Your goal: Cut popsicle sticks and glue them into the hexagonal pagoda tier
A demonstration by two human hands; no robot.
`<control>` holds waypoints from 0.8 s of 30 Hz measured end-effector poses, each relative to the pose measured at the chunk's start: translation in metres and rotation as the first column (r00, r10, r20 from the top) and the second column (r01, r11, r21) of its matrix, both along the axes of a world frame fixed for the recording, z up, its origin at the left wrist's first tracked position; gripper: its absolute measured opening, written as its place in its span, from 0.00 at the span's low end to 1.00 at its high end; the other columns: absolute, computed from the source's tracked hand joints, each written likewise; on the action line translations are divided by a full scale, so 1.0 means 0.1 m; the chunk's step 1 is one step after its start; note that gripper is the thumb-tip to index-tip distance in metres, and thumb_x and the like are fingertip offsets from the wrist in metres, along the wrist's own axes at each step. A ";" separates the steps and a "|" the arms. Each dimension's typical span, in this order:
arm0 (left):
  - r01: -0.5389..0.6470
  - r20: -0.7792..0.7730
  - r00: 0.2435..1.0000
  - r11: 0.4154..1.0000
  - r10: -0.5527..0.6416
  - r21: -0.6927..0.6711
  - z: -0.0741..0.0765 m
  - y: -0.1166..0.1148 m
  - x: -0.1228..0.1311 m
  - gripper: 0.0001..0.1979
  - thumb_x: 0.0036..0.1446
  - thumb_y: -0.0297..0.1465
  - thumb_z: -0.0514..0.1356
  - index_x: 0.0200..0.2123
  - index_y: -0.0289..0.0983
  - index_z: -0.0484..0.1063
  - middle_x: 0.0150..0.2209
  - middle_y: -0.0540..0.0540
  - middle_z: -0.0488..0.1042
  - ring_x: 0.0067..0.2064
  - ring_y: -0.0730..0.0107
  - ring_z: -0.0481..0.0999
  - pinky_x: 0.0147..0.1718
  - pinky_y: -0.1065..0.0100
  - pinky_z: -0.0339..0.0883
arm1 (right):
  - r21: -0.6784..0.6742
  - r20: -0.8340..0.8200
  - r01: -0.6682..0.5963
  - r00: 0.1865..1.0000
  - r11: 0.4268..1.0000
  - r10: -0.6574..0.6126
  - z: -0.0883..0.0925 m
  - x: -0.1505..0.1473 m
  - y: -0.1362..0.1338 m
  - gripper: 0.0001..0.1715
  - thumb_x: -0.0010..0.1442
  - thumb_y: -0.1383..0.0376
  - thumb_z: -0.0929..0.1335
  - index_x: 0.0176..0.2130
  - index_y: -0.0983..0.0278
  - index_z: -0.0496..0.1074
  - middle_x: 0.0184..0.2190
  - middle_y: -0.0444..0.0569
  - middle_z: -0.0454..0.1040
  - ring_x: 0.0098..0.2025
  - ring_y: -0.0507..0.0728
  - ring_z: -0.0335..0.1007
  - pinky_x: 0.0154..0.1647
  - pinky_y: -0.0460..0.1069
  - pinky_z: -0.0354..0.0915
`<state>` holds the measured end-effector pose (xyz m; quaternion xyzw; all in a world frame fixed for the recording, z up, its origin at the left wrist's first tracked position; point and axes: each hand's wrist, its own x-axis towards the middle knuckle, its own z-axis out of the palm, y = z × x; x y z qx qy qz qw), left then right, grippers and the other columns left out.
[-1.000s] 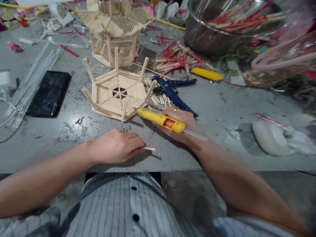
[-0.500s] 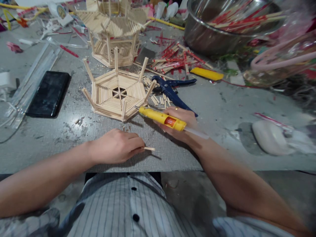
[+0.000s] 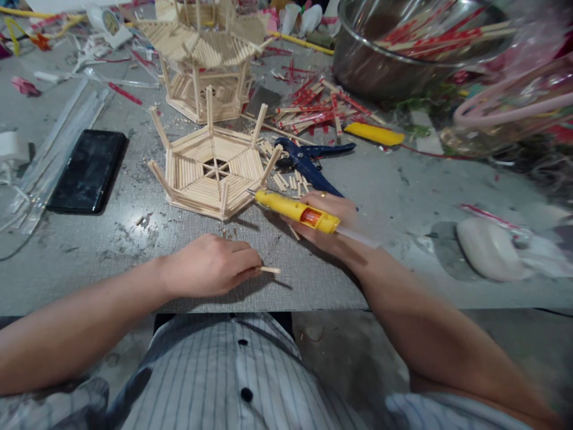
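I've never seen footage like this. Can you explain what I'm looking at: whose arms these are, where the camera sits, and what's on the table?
The camera is worn on a person's head and looks down, so both arms are their own. The left hand pinches a short wooden stick over the grey table. The right hand holds a yellow glue pen, nozzle at the edge of a hexagonal stick frame. Nearby are a taller stick pavilion, blue cutters, a black phone and a metal bowl of red-wrapped sticks.

Glue gun (image 3: pixel 298 212) (right hand (image 3: pixel 333 226)) now slightly higher, farther forward
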<state>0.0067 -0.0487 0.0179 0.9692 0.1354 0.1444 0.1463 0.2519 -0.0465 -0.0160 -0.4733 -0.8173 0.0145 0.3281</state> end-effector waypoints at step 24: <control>-0.002 -0.017 1.000 1.000 0.002 -0.005 -0.01 0.00 -0.01 0.15 0.64 0.32 0.46 0.31 0.34 0.70 0.25 0.49 0.72 0.23 0.77 0.69 0.22 0.74 0.59 | 0.018 0.009 -0.021 1.000 1.000 0.021 0.01 0.00 0.00 0.11 0.55 0.57 0.67 0.27 0.59 0.64 0.22 0.44 0.69 0.24 0.53 0.66 0.23 0.48 0.61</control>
